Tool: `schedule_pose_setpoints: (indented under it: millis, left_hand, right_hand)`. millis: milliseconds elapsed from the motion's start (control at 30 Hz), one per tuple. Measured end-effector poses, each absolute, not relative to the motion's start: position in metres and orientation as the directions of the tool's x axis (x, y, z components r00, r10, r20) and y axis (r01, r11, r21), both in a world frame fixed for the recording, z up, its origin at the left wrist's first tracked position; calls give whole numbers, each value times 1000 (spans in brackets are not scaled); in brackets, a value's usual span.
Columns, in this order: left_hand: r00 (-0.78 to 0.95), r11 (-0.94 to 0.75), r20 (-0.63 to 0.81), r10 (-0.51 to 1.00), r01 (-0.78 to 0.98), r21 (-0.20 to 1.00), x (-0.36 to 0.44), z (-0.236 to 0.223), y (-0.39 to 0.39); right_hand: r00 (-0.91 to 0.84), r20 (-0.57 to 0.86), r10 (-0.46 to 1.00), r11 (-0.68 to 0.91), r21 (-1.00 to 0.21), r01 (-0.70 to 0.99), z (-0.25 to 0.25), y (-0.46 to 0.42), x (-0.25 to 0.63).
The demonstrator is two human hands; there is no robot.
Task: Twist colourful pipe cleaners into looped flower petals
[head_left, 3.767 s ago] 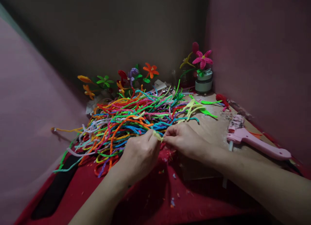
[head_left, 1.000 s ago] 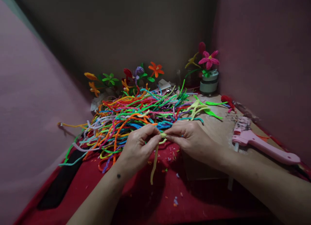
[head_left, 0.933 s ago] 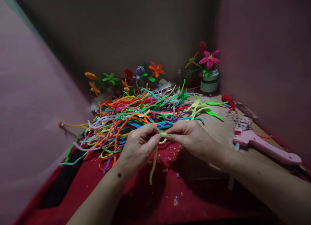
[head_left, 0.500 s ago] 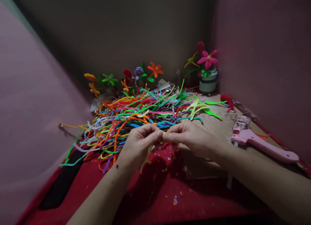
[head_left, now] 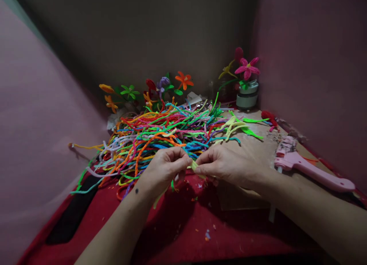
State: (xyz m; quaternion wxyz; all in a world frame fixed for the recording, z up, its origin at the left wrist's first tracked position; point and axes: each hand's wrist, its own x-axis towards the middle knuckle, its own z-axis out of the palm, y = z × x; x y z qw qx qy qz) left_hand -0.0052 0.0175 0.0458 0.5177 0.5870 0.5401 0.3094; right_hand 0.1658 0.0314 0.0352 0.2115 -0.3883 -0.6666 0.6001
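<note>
A pale yellow pipe cleaner (head_left: 194, 165) is pinched between my two hands at the middle of the view. My left hand (head_left: 169, 165) is closed, thumb against forefinger, and a yellow end hangs below its palm. Close beside it, my right hand (head_left: 219, 164) also pinches the yellow piece, which looks folded or doubled at its fingertips. Part of the piece is hidden by the fingers. Just beyond my hands spreads a tangled heap of many-coloured pipe cleaners (head_left: 155, 137).
A pink glue gun (head_left: 312, 167) with a glue stick lies on cardboard (head_left: 258, 143) at right. Fuzzy flowers, including an orange one (head_left: 184, 80), stand behind the heap. A pale green pot (head_left: 247, 95) holds a pink flower (head_left: 247, 68). A black strip (head_left: 73, 215) lies left on red cloth (head_left: 172, 238).
My fingertips have moved slightly apart, showing more of the yellow pipe cleaner between them. The hanging yellow end has shifted left, and the view has moved a little.
</note>
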Motion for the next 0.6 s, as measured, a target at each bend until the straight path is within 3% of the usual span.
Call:
schedule_pose_setpoints:
  millis: [100,233,367,600]
  left_hand:
    - [235,97,-149,961,217,971,-4,41,19]
    - [248,119,-148,957,130,984,-5,34,21]
    - [132,54,-79,988,181,982,0,32,18]
    - [-49,-56,70,996,234,971,13,34,9]
  right_hand:
    - [-553,-180,814,-39,-965,258,36,30,164]
    - [-567,-204,798,-173,-979,109,32,30,162]
    - [-595,-272,756,-274,-958,90,27,28,157]
    - [-491,-294,820,-345,-938,-15,30,22,149]
